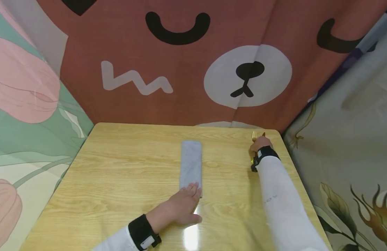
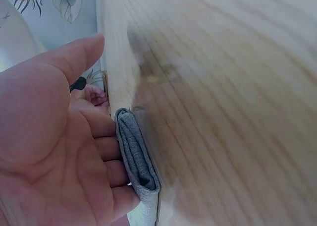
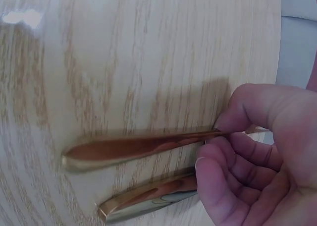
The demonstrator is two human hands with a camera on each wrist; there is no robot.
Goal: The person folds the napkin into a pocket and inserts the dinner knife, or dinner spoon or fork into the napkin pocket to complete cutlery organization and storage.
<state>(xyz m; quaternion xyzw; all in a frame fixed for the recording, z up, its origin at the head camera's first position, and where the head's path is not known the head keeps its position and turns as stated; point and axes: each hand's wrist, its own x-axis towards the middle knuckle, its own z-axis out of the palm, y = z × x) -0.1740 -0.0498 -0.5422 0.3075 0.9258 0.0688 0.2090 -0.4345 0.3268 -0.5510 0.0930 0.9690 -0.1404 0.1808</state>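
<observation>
A long folded grey cloth (image 1: 191, 162) lies on the wooden table. My left hand (image 1: 184, 206) rests its fairly straight fingers on the cloth's near end, thumb apart; in the left wrist view the fingertips touch the stacked folds (image 2: 136, 151). Near the far right corner, my right hand (image 1: 261, 143) pinches a gold fork between thumb and curled fingers; its tines (image 1: 254, 135) show past the hand, its handle (image 3: 124, 149) in the right wrist view. Beside it lies a second gold handle (image 3: 153, 196), partly hidden by the fingers; a dark tip (image 1: 263, 134) shows beyond the hand.
The light wood table (image 1: 124, 167) ends close beyond the right hand at its far and right edges. A brown curtain (image 1: 187, 108) with a bear face hangs behind it. Patterned fabric (image 1: 353, 146) hangs at both sides.
</observation>
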